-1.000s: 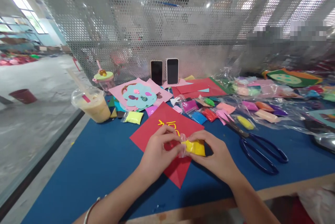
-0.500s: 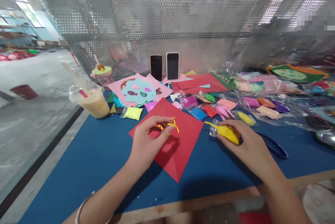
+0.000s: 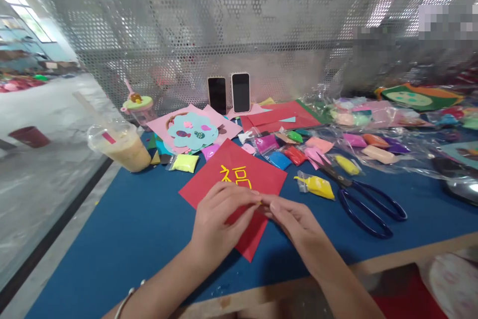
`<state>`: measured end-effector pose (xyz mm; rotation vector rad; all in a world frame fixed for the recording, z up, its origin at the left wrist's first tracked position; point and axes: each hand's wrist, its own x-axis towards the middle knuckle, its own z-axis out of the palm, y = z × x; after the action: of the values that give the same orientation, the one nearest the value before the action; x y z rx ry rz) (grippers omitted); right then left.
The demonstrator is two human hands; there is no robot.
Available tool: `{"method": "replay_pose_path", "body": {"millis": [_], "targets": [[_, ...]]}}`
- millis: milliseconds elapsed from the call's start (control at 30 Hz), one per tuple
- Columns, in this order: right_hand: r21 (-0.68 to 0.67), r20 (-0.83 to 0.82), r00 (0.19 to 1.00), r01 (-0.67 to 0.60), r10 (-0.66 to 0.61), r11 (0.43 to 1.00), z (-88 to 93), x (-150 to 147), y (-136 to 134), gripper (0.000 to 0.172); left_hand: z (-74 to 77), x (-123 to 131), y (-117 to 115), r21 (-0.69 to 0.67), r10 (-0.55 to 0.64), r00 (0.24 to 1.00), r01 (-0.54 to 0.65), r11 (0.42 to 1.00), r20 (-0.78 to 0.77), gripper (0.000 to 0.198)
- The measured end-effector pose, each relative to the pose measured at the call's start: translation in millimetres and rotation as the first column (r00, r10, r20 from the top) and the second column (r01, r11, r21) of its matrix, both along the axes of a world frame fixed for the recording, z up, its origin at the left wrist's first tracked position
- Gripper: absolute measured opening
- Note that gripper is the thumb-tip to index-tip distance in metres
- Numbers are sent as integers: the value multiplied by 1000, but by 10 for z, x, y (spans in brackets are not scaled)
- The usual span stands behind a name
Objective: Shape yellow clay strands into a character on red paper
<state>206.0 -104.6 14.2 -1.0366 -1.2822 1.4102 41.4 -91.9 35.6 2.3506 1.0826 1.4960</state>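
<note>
A red paper square [image 3: 239, 172] lies on the blue table mat [image 3: 142, 229], with a yellow clay character [image 3: 236, 177] laid on it. My left hand [image 3: 220, 222] and my right hand [image 3: 295, 222] meet over the paper's near corner, fingertips pinched together on a tiny yellow clay bit that is barely visible. The yellow clay bag [image 3: 316, 185] lies on the mat to the right, apart from both hands.
Blue-handled scissors [image 3: 368, 204] lie right of the bag. Several coloured clay packets [image 3: 298, 152] are spread behind the paper. A lidded drink cup [image 3: 119, 145] stands at the left, two phones [image 3: 229, 94] lean on the mesh wall, pink craft sheets [image 3: 194, 130] lie between.
My right hand has set the yellow clay bag down on the mat and come back left. Both hands now pinch together over the red paper.
</note>
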Motion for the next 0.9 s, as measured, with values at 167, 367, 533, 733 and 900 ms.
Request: {"method": "replay_pose_path", "body": {"millis": [167,367,533,733,900], "targets": [[-226,-342,939,-124,41,966,-41,-30,-11,41,-94,-45,42,197,55,980,-16,980,-193,23],[-183,-298,939,-231,170,956,-129,-3,-7,45,-120,-77,-18,266,84,966,-16,964,-246,23],[-13,-43,999,21,-21,1000,-130,236,-89,44,-75,-33,-138,228,-27,954,99,969,-298,19],[524,746,471,24,-472,851,-6,1047,334,46,-35,165,124,-84,-82,904,52,995,-420,20],[407,882,342,-206,-325,890,-137,1236,714,60,-64,544,527,-383,-119,864,-90,919,-489,17]]}}
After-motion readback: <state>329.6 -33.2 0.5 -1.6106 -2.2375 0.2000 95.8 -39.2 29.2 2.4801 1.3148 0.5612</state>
